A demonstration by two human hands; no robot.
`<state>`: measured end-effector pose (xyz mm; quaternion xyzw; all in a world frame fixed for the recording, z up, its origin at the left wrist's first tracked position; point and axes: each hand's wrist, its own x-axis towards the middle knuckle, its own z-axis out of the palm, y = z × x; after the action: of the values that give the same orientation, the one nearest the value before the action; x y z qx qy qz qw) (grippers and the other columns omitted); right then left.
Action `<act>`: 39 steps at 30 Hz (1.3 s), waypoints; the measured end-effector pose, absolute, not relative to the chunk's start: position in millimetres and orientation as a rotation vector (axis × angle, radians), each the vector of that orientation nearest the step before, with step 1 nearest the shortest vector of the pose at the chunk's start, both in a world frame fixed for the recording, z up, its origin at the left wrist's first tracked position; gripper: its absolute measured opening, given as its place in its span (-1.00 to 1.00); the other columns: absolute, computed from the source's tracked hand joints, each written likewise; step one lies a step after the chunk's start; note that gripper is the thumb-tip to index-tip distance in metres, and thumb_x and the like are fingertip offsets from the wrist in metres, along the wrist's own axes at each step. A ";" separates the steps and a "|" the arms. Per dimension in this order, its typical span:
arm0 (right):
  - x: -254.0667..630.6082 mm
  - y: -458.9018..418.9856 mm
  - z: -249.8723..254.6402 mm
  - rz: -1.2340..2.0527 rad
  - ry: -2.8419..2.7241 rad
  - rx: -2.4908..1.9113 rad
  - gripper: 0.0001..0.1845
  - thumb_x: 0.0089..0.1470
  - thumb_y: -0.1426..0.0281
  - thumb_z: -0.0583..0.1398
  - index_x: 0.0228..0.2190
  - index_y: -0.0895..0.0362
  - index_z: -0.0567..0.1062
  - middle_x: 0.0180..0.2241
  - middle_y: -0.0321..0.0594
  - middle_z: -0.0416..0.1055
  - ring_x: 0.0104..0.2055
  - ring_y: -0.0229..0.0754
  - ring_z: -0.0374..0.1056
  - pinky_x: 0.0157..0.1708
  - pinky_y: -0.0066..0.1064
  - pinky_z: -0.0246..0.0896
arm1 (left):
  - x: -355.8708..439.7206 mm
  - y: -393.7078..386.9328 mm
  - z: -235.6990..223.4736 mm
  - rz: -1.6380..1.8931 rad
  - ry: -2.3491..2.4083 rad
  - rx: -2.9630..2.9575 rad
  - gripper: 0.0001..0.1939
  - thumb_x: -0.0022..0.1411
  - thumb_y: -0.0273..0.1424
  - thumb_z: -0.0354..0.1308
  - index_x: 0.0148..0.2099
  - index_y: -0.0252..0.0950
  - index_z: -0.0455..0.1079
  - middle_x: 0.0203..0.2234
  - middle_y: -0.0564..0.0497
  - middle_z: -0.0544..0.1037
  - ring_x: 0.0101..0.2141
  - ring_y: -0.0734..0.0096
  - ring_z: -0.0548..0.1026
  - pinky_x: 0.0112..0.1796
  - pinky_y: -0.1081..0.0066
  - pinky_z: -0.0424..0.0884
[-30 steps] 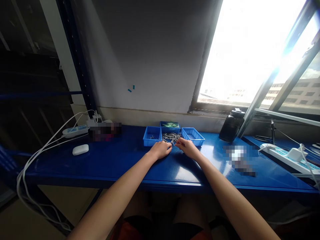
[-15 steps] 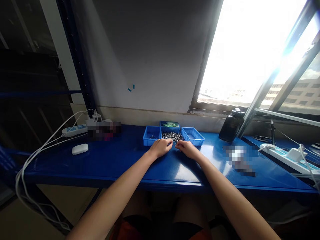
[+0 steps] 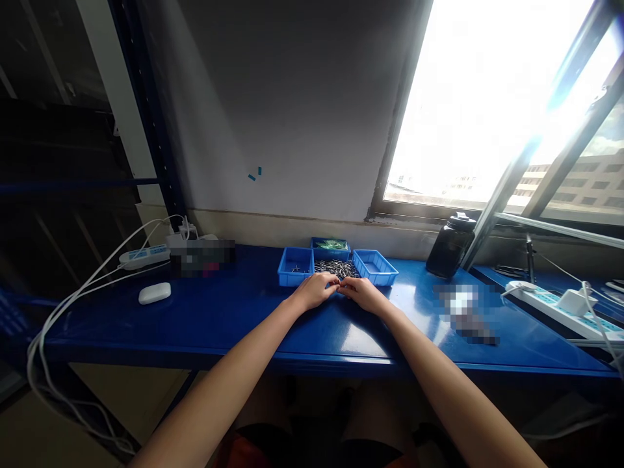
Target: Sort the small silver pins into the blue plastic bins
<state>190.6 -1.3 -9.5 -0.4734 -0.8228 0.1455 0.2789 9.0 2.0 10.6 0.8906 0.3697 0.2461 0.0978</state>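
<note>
My left hand (image 3: pixel 316 290) and my right hand (image 3: pixel 361 292) meet at the fingertips just in front of a heap of small, slender metal pieces (image 3: pixel 336 267). Fingers on both hands are closed in a pinch. Whatever lies between them is too small and covered to make out. To the left of the heap is a blue bin (image 3: pixel 296 260) with a few thin pieces on its floor. A second blue bin (image 3: pixel 376 265), on the right, shows no pieces. Behind the heap, another blue bin (image 3: pixel 319 253) holds green-tinted clear plastic (image 3: pixel 331 244).
The blue table (image 3: pixel 219 318) runs along the wall below a window. A black bottle (image 3: pixel 448 247) stands at the right, near a white power strip (image 3: pixel 560 309). On the left are a white case (image 3: pixel 155 293), another power strip (image 3: pixel 143 257) and loose cables (image 3: pixel 73 309).
My hands have drawn together until the fingertips meet. A thin, light sliver seen between them before is now hidden. The bins stay in place.
</note>
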 end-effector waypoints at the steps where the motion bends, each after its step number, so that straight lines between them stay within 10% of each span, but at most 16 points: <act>1: 190.4 -1.4 -9.6 0.379 -2.210 -1.279 -0.71 0.00 0.19 0.06 -0.45 0.15 0.40 -0.60 -0.34 0.33 -0.56 -0.34 0.19 -0.52 -0.53 0.03 | 8.8 1.2 11.0 0.731 1.094 2.640 -0.76 0.18 -0.32 -0.09 -0.21 -0.24 0.36 -0.31 0.02 0.45 -0.28 0.39 0.38 -0.37 0.50 0.27; 39: 197.0 2.7 -10.1 0.200 -2.211 -1.225 -0.76 0.04 0.29 0.04 -0.42 0.14 0.46 -0.48 -0.26 0.40 -0.46 -0.28 0.26 -0.43 -0.50 0.10 | 5.9 3.9 3.6 0.711 1.285 2.736 -0.70 0.23 -0.26 -0.15 -0.18 -0.26 0.34 -0.33 -0.03 0.48 -0.30 0.33 0.43 -0.35 0.45 0.30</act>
<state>197.0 2.7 -10.1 -0.4610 -0.8323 0.0754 0.2984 5.9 3.9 3.6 0.8809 0.4138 0.2290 0.0179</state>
